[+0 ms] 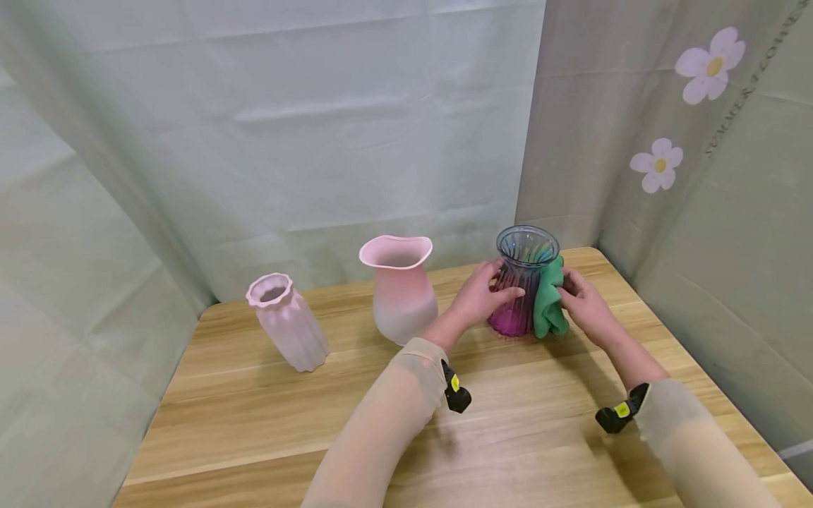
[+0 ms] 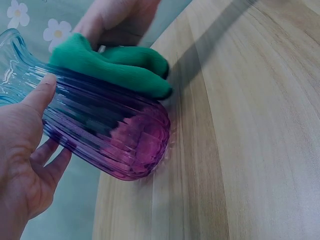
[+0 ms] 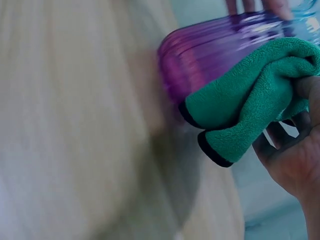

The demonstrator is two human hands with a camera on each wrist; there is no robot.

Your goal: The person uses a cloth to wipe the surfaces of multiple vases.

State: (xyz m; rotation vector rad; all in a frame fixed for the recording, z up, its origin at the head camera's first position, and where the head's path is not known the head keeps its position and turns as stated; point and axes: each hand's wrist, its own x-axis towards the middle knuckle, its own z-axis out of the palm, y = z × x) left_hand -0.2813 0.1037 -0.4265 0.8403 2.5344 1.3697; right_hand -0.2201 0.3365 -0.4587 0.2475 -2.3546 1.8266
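Note:
A ribbed glass vase, blue at its flared rim and purple-pink at the base, stands upright at the table's back right. My left hand grips its left side, thumb across the front and fingers around the back, as the left wrist view shows. On the vase's other side, my right hand holds a folded green cloth against the glass. Dark edging trims the cloth in the right wrist view. Part of the right hand's fingers is hidden behind the cloth.
A pink-and-white vase with a wavy rim stands left of the glass vase. Farther left is a pale pink fluted vase. All stand on a wooden table; fabric curtains hang behind and at the sides.

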